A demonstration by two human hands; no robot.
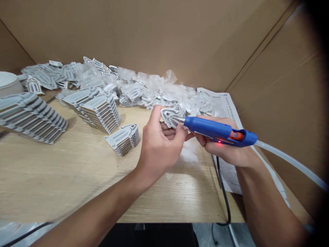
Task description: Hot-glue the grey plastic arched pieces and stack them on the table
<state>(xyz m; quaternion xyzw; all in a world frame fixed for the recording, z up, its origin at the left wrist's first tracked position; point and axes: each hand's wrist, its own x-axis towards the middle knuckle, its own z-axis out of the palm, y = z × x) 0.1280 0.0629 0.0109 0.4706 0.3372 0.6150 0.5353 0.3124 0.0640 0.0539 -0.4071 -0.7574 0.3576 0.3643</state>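
My left hand (160, 147) grips a small white-and-grey arch-shaped piece (169, 116) between thumb and fingers, its grooved face turned up. In my right hand (226, 151) is a blue hot glue gun (210, 128), with a red light glowing on its side and a translucent glue stick (290, 163) trailing from its rear. The gun's metal nozzle (178, 119) points left and lies at the face of the piece; whether it touches cannot be told. My right fingers are wrapped round the gun's underside, partly hidden by it.
Neat stacks of like pieces (123, 139) stand on the wooden table (89, 181), with bigger stacks (33, 116) farther left. Loose and bagged pieces (144, 89) heap along the cardboard wall (154, 37). Printed paper (232, 176) and a black cable (223, 192) lie at right.
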